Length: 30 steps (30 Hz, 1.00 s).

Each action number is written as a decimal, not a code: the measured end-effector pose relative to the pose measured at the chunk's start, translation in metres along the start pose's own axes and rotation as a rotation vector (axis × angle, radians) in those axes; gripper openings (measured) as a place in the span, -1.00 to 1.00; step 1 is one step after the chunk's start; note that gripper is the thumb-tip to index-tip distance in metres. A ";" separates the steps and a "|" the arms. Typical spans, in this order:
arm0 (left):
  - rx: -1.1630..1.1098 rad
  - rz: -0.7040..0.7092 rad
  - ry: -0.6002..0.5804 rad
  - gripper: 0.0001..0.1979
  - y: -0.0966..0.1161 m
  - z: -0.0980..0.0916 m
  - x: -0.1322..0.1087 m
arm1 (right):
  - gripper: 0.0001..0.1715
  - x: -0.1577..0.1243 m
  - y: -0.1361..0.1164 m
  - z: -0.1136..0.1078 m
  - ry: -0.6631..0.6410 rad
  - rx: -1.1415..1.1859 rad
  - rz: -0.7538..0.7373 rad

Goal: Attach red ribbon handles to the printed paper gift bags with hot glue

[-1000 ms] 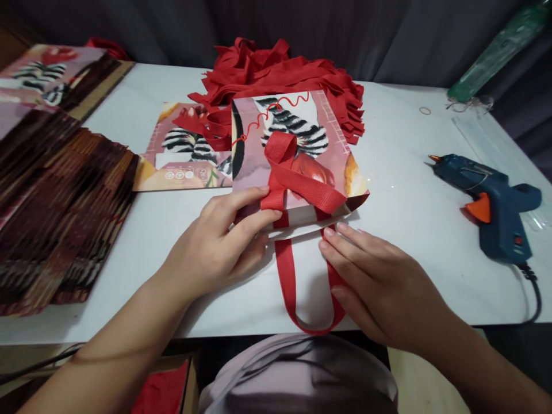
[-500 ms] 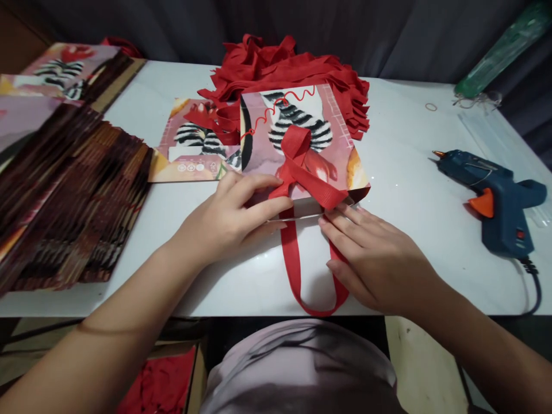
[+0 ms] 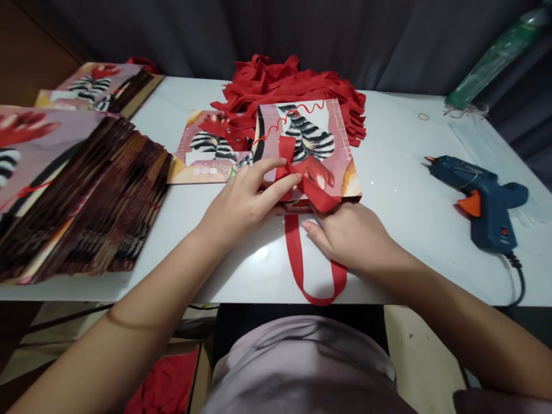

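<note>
A pink paper gift bag [image 3: 308,123] with a zebra-stripe picture lies flat on the white table, its mouth toward me. A red ribbon handle [image 3: 319,195] lies crossed over its upper face, and another red ribbon loop [image 3: 295,253] hangs from the mouth toward me. My left hand [image 3: 244,198] grips the bag's near left edge, two fingers on top against the crossed ribbon; its thumb is hidden. My right hand [image 3: 356,233] reaches into the mouth; its fingers are hidden inside, while the thumb points out, apart from them.
Red ribbon pieces [image 3: 297,80] are heaped behind the bag. Another printed bag [image 3: 200,161] lies to its left, beside a thick stack of folded bags [image 3: 95,201]. On the right are a blue glue gun [image 3: 478,190] with its cord, a rubber band [image 3: 423,117] and a green bottle [image 3: 491,63].
My right hand has gone from the bag's near edge into its mouth. My left fingers have moved further onto the crossed ribbon, and the ribbon's upright loop has flattened. The view has shifted slightly.
</note>
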<state>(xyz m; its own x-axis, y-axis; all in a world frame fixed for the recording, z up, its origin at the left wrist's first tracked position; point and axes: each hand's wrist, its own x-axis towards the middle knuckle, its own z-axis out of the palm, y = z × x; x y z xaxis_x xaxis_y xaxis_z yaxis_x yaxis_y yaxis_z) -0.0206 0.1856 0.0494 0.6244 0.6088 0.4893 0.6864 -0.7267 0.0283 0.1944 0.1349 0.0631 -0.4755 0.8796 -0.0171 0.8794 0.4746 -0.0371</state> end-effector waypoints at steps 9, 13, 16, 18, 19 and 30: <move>0.166 0.152 0.183 -0.73 0.049 -0.026 -0.015 | -0.48 0.008 -0.002 0.009 0.057 -0.014 0.001; 0.041 -0.136 -0.333 -0.70 0.089 -0.031 -0.023 | -0.51 0.011 -0.004 0.006 0.058 -0.002 -0.021; 0.077 -0.343 -0.515 -0.59 0.092 -0.026 -0.019 | -0.48 0.016 -0.007 0.006 0.085 0.015 -0.057; 0.085 -0.403 -0.569 -0.58 0.086 -0.025 -0.014 | -0.47 0.019 -0.009 0.008 0.107 0.017 -0.073; 0.079 -0.414 -0.587 -0.58 0.083 -0.025 -0.012 | -0.46 0.020 -0.011 0.010 0.118 0.018 -0.071; 0.143 -0.548 -0.658 -0.46 0.071 -0.024 -0.021 | -0.54 0.028 -0.018 0.026 0.144 0.200 -0.057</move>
<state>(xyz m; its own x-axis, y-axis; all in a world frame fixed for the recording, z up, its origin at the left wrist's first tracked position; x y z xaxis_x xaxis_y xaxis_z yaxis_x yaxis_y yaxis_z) 0.0058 0.1137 0.0615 0.2509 0.9537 -0.1657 0.9661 -0.2574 -0.0186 0.1642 0.1504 0.0373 -0.5033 0.8539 0.1327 0.8219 0.5204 -0.2315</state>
